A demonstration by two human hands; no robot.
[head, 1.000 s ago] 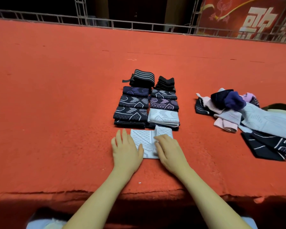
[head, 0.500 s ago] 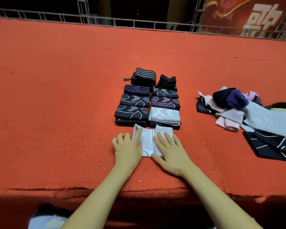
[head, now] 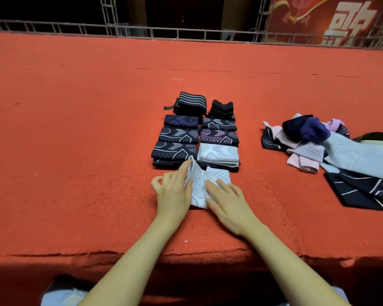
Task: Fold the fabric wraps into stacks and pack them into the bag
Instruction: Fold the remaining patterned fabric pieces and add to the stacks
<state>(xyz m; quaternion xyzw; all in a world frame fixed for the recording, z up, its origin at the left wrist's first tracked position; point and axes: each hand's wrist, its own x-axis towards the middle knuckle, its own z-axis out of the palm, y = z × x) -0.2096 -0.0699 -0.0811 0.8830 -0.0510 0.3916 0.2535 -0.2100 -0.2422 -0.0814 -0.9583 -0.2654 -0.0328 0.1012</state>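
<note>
— So, where do we have the white wrap right now?

— It lies on the red carpet just in front of us, touching the near edge of the folded stacks. Our left hand pinches its left flap between thumb and forefinger and holds that flap lifted off the carpet, while the other fingers curl loosely. Our right hand lies flat on the wrap's right half, fingers straight and spread, pressing it down.

— And the stacks themselves?

— We see two rows side by side running away from us. The left row is dark patterned pieces with a black-and-grey striped roll at the far end. The right row has a pale grey folded piece nearest us, then dark patterned ones, then a small black pile at the back.

— What about the ones not yet folded?

— A loose heap sits well apart to our right: pink, pale blue, deep purple and dark navy pieces overlapping one another.

— Can we see the bag?

— A dark shape at the far right edge behind the heap may be it; we cannot tell. Beyond the carpet we see a metal railing and a red banner.
</note>
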